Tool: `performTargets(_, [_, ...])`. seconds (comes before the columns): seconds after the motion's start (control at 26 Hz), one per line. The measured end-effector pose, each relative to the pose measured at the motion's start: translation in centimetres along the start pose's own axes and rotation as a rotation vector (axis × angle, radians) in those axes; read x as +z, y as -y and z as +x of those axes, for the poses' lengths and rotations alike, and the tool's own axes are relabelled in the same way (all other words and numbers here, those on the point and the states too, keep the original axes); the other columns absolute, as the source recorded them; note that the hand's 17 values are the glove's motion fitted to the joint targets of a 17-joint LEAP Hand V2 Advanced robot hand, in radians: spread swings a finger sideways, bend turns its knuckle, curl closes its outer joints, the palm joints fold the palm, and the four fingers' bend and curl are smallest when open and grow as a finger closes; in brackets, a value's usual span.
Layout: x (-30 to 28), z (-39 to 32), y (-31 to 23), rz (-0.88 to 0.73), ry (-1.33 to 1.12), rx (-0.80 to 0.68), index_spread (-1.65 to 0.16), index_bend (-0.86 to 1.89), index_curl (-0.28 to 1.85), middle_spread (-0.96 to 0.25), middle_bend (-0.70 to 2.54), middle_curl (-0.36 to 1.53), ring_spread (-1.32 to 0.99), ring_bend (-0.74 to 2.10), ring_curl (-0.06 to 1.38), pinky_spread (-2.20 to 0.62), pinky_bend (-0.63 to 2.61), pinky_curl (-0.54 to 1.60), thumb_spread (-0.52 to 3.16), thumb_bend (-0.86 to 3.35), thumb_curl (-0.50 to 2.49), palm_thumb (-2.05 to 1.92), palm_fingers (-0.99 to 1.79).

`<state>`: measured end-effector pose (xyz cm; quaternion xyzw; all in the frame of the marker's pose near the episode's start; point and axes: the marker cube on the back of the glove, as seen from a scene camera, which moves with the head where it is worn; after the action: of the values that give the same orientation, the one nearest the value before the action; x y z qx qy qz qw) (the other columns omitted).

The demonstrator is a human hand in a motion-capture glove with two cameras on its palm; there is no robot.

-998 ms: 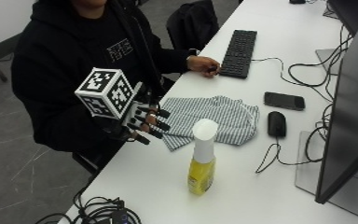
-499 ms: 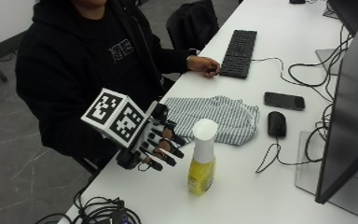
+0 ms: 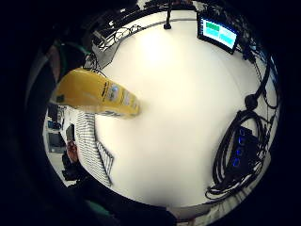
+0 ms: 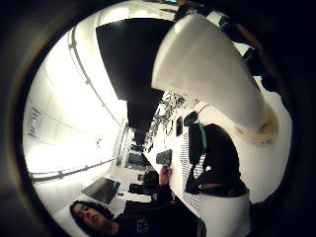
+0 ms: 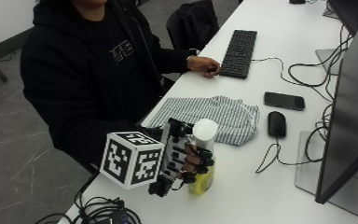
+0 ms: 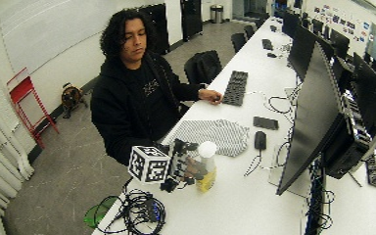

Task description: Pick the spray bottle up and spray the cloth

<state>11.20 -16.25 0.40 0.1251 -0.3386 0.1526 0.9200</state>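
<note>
— Yellow plastic with a white cap: that is the spray bottle [image 5: 203, 161] we see standing upright on the white table [image 5: 272, 196], near its front edge.

— And we see the gloved right hand [image 5: 185, 161] against the side of the bottle, at about mid-height, its fingers [image 5: 199, 158] reaching onto the yellow body. Is it closed around it?

— We cannot tell. The fingers look bent toward the bottle, yet we cannot make out whether they wrap it or only touch it. In the little finger side palm view the yellow body [image 3: 94, 94] lies close to the palm, its base on the table; in the thumb side palm view the white top [image 4: 207, 69] fills much of the picture.

— Where do we place the cloth [image 5: 213, 116]?

— The striped cloth lies crumpled flat on the table just beyond the bottle, apart from it, in front of the person.

— To the cloth's far side we see a black mouse [image 5: 277, 123] and a dark phone [image 5: 284, 100], with a keyboard [image 5: 238, 53] further along. The person's bare left hand [image 5: 203, 65] rests by the keyboard's near end.

— A monitor [image 5: 349, 116] stands along the table's far edge, and cables [image 5: 104, 212] lie bundled at the corner nearest the bottle.
</note>
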Motion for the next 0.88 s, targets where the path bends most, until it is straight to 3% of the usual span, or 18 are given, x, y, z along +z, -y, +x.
performTargets(0.27, [1.5, 0.0, 2.2, -0.004, 0.171, -0.001, -0.34, 0.14, 0.15, -0.12, 0.38, 0.38, -0.15, 0.57, 0.35, 0.09, 0.37, 0.32, 1.13, 0.13, 0.38, 0.78, 0.72])
performTargets(0.61, [3.0, -0.1, 4.5, 0.057, 0.374, -0.055, -0.33, 0.22, 0.25, -0.2, 0.42, 0.41, -0.23, 0.5, 0.33, 0.02, 0.2, 0.28, 0.87, 0.07, 0.46, 0.9, 1.04])
performTargets(0.88, [3.4, -0.3, 5.4, 0.055, 0.43, -0.125, -0.32, 0.2, 0.31, -0.21, 0.39, 0.43, -0.24, 0.5, 0.37, -0.12, 0.32, 0.34, 0.57, 0.02, 0.54, 0.97, 1.25])
